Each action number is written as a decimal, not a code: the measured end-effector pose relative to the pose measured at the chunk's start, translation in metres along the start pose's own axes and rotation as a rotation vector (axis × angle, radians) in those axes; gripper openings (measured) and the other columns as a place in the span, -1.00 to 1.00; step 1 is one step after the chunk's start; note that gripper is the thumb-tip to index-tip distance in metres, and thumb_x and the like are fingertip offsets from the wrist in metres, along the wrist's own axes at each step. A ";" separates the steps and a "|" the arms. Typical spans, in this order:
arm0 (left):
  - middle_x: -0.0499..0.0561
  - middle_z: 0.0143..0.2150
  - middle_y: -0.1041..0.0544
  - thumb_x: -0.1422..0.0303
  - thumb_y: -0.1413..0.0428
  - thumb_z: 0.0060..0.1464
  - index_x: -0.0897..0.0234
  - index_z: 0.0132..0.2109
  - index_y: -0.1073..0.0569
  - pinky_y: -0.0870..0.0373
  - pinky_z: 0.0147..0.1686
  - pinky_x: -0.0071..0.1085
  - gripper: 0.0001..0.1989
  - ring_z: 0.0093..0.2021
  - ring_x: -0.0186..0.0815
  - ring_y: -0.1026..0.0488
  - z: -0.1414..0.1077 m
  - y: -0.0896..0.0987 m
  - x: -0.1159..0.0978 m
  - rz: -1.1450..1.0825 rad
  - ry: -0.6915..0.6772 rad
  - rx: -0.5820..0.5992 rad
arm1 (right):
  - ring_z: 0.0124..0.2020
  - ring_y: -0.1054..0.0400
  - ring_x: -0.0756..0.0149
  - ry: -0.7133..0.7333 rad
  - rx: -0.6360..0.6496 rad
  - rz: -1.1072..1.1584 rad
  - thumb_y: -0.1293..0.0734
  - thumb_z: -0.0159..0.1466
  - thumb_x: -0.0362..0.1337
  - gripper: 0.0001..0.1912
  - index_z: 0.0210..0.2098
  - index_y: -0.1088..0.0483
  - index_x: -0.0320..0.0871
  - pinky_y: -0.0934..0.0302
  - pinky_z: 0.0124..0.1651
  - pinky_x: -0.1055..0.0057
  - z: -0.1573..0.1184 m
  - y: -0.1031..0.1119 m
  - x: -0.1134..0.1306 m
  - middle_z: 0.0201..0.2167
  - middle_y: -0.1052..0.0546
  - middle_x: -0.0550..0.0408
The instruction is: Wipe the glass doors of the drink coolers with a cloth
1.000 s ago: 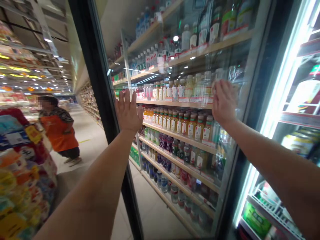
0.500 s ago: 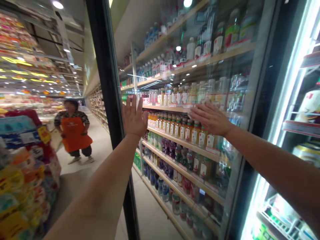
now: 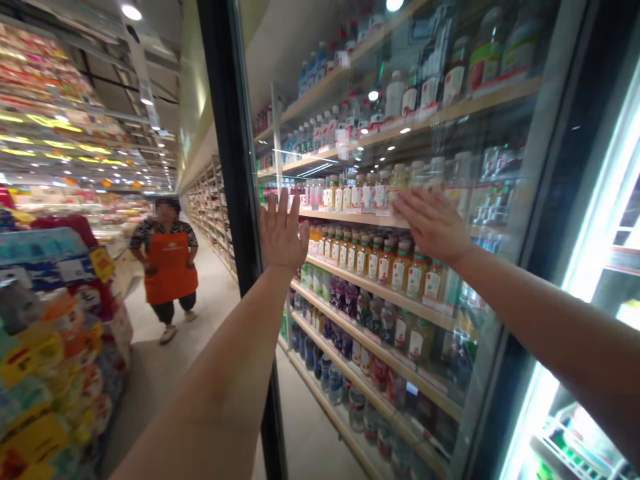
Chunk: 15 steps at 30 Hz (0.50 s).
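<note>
Cooler door: a tall glass door (image 3: 380, 127) of a refrigerated drinks case, edged by a black frame (image 3: 235, 167), reflective, with light streaks across it.
Shelves: wooden-toned shelves (image 3: 385, 293) behind the glass, slanting away in the view, with price strips along their fronts.
Bottles: rows of juice bottles (image 3: 390, 267) with green caps at hand height, purple drinks (image 3: 350, 307) below them, clear water bottles (image 3: 335, 383) lower still.
Room: a brightly lit supermarket aisle with a pale tiled floor (image 3: 200, 320), a ceiling of strip lights, and long goods shelving (image 3: 207, 213) farther down.
Nearby display: a stack of colourful packaged goods (image 3: 55, 347) with yellow tags, at the left of the aisle.
Co-worker: a person in an orange apron (image 3: 170, 267) stands in the aisle, well apart from the hands.
Left hand: the left hand (image 3: 283, 233) is raised, palm toward the glass, fingers spread upward, just beside the black frame.
Right hand: the right hand (image 3: 433, 223) is raised farther along the door, palm toward the glass, fingers angled toward the left hand.
Grip: both hands are open and hold nothing; each lies flat at the glass, though whether the palms actually touch it cannot be told.
</note>
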<state>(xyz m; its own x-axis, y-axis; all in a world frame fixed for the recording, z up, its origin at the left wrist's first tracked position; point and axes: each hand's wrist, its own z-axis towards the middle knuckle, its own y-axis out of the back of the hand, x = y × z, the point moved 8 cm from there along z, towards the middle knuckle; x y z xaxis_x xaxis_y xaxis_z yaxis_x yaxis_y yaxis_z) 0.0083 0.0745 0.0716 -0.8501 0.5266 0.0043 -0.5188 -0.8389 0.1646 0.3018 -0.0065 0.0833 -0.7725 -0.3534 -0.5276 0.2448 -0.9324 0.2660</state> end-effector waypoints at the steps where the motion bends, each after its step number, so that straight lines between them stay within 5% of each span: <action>1: 0.10 0.58 -0.04 0.17 0.09 0.40 0.28 0.52 -0.20 0.27 0.56 -0.03 -0.36 0.60 -0.07 0.21 0.000 -0.001 0.001 -0.005 -0.001 -0.004 | 0.49 -0.10 -0.02 -0.099 -0.058 -0.042 -0.19 0.46 -0.40 -0.21 0.57 0.10 0.21 -0.05 0.48 -0.25 0.000 0.004 -0.008 0.46 -0.25 0.14; 3: 0.07 0.58 -0.03 0.16 0.08 0.41 0.25 0.53 -0.20 0.27 0.56 -0.03 -0.36 0.60 -0.09 0.21 0.000 -0.002 0.002 -0.013 -0.005 -0.011 | 0.50 -0.06 -0.05 -0.123 -0.076 -0.072 -0.20 0.45 -0.39 -0.19 0.58 0.13 0.18 -0.07 0.46 -0.27 0.000 0.002 -0.008 0.48 -0.22 0.12; 7: 0.04 0.58 -0.05 0.16 0.07 0.42 0.23 0.52 -0.21 0.26 0.56 -0.03 -0.38 0.60 -0.11 0.21 0.001 -0.007 0.005 -0.030 -0.005 -0.018 | 0.47 -0.16 0.13 0.235 0.179 0.037 -0.22 0.41 -0.45 -0.11 0.57 0.18 0.26 -0.09 0.50 -0.11 -0.003 -0.024 0.024 0.45 -0.26 0.25; 9: 0.07 0.58 -0.05 0.18 0.07 0.41 0.25 0.52 -0.22 0.25 0.56 -0.01 -0.38 0.60 -0.09 0.21 0.001 -0.010 0.007 -0.035 -0.005 -0.015 | 0.47 -0.16 0.11 0.173 0.154 0.010 -0.23 0.42 -0.44 -0.15 0.57 0.11 0.22 -0.07 0.50 -0.11 0.003 -0.022 0.017 0.45 -0.28 0.22; 13: 0.17 0.57 -0.06 0.21 0.07 0.40 0.36 0.51 -0.23 0.28 0.56 0.02 -0.37 0.60 0.00 0.20 0.003 -0.018 0.011 -0.046 -0.020 -0.001 | 0.49 -0.08 -0.08 -0.176 -0.103 -0.142 -0.20 0.46 -0.42 -0.28 0.56 -0.03 0.02 -0.08 0.44 -0.23 0.010 -0.005 -0.008 0.46 -0.27 -0.01; 15: 0.18 0.57 -0.06 0.19 0.08 0.41 0.37 0.51 -0.22 0.28 0.55 0.01 -0.36 0.60 0.02 0.20 0.003 -0.021 0.012 -0.051 -0.026 -0.009 | 0.49 -0.08 -0.03 -0.085 -0.055 -0.135 -0.19 0.45 -0.44 -0.26 0.56 -0.01 0.03 -0.07 0.45 -0.18 0.008 -0.016 0.008 0.45 -0.29 0.02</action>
<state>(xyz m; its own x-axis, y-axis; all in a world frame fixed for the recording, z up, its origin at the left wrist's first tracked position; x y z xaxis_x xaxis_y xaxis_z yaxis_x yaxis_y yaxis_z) 0.0094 0.0993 0.0713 -0.8201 0.5718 0.0218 -0.5620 -0.8121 0.1568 0.2869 0.0058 0.0811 -0.8468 -0.2189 -0.4848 0.1653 -0.9746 0.1513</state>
